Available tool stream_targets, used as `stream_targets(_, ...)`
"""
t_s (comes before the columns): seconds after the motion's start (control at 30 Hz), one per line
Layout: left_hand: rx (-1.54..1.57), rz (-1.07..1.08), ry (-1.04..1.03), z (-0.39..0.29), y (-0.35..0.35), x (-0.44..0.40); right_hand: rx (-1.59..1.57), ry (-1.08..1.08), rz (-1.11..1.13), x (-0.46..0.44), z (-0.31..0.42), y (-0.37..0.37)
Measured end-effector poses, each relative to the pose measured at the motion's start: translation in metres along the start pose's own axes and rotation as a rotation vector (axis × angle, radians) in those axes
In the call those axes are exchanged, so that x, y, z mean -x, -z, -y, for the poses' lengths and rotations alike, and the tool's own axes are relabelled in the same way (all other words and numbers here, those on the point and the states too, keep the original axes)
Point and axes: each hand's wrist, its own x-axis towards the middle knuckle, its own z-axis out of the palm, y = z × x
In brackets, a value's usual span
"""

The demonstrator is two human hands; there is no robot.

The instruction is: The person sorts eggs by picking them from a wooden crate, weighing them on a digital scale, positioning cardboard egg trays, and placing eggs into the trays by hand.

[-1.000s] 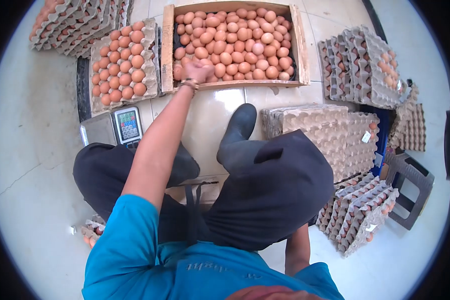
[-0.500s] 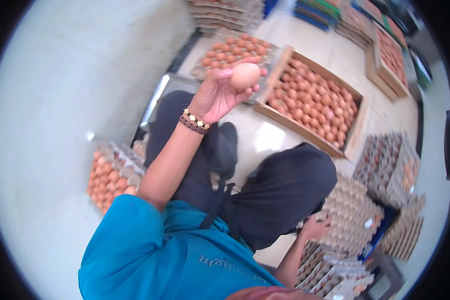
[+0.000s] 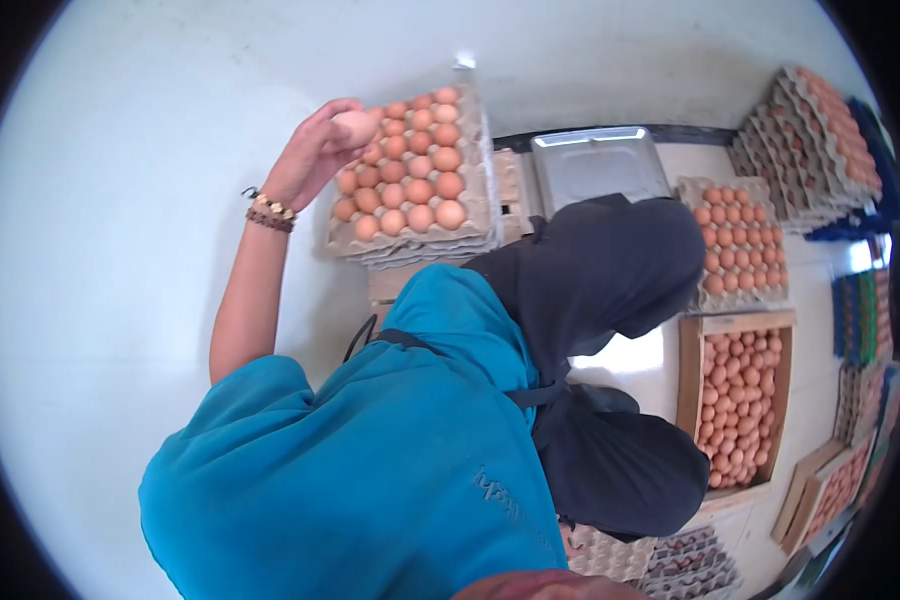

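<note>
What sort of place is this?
Probably an egg sorting or packing room: a wooden crate of loose eggs, a tall stack of egg trays, and a single egg in the left hand.

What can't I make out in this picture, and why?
Head view:
Right hand: mostly hidden by trousers and shirt; whether it holds anything is unclear.
Egg tray: spots behind the held egg and left hand are covered.
Shirt lettering: too blurred to read fully.
</note>
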Motion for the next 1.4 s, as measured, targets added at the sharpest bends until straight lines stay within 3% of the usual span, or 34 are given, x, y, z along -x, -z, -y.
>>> stream_targets(0.13, -0.419, -0.305, 0.161, 0.027, 0.065, 0.057, -0.064, 0.062, 0.023, -0.009, 0.017, -0.003)
stream_targets(0.2, -0.526, -0.342, 0.216, 0.053, 0.072, 0.077, -0.095, 0.082, 0.031, -0.012, 0.022, -0.003)
stream_targets(0.23, -0.488, -0.363, 0.174, 0.072, 0.077, 0.080, -0.110, 0.088, 0.033, -0.013, 0.025, -0.004)
stream_targets(0.33, -0.808, -0.424, 0.103, 0.121, 0.083, 0.080, -0.145, 0.104, 0.022, -0.020, 0.030, -0.005)
stream_targets(0.77, -0.877, -0.256, 0.066, 0.145, 0.092, 0.074, -0.257, 0.081, -0.006, -0.033, 0.045, 0.001)
stream_targets(1.0, -0.922, -0.455, -0.138, 0.094, 0.095, 0.037, -0.313, 0.040, -0.069, -0.040, 0.052, 0.006)
stream_targets(1.2, -0.752, -0.413, -0.263, 0.094, 0.090, -0.044, -0.379, 0.001, -0.147, -0.045, 0.052, 0.017)
stream_targets(1.4, -0.813, -0.569, -0.147, 0.133, 0.116, -0.089, -0.536, 0.035, -0.220, -0.055, 0.055, 0.046)
